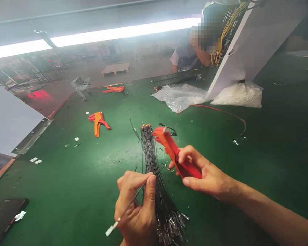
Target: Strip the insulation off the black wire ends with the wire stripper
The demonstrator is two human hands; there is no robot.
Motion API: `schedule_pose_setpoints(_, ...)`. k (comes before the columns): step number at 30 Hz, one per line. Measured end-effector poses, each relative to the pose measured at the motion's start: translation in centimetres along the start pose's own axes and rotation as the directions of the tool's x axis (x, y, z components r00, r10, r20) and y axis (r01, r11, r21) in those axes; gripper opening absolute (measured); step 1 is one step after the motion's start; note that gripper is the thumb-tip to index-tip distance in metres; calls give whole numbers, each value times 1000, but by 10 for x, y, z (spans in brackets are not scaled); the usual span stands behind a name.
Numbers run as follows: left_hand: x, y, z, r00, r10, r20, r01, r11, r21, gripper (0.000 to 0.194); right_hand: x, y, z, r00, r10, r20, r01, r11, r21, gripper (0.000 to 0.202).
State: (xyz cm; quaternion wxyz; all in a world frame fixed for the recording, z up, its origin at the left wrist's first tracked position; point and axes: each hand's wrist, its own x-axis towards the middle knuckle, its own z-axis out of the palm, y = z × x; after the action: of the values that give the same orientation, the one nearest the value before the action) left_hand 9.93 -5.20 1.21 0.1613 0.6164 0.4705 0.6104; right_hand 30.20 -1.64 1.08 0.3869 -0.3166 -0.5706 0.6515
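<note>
While I look down through the head camera, two clear plastic containers lie at the far right of the green table [79, 184]. One, a plump bag [237, 95], is filled with small white pieces, too fine to tell apart, and sits against a white panel [236, 54]; just beside it a rumpled plastic bag [181, 97] lies spread out, its contents hard to make out.

Nearer me, my left hand [142, 218] pinches a black wire [132, 201] between thumb and forefinger. Its short end pokes out to the right of my fingertips, across the bundle, while the longer part slants down over my hand to a white connector [112, 228] at lower left.

My right hand [213, 177] is wrapped round the handles of a red-and-orange hand tool [173, 147], whose head points up and left, close by the top of the wire bundle [151, 150]; I cannot tell whether its jaws meet. That bundle lies lengthwise on the table, partly behind my left hand, copper-coloured ends away from me, shiny connectors towards me. Two similar tools, a nearer one [99, 122] and a farther one [115, 89], rest well apart from my fingers.
</note>
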Motion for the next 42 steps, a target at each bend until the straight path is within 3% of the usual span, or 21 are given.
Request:
schedule_pose_setpoints(4,7,4,-2,994,66,-87,-63,997,32,21,3,3,-8,999,47,12,-49,933,356,62)
schedule_pose_setpoints(7,11,6,-2,979,165,-120,-148,980,135,21,6,4,-9,996,68,54,-84,920,383,73)
schedule_pose_setpoints(13,13,8,-4,960,277,-51,-256,933,252,20,5,5,0,981,77,176,-142,907,397,78)
schedule_pose_setpoints(16,14,7,-6,949,310,-49,-284,915,285,21,3,6,5,964,59,261,-173,881,441,72)
schedule_pose_setpoints(21,14,7,-5,944,324,-56,-292,904,311,19,3,7,13,962,75,263,-189,875,446,62)
schedule_pose_setpoints(26,12,7,-5,947,321,3,-304,895,325,21,3,10,16,942,89,323,-226,880,418,33)
schedule_pose_setpoints(35,6,10,-2,950,313,-8,-292,895,336,18,3,9,23,931,50,360,-218,870,442,43)
schedule_pose_setpoints(42,7,9,-7,917,380,120,-397,851,343,21,1,15,24,935,98,340,-248,866,434,37)
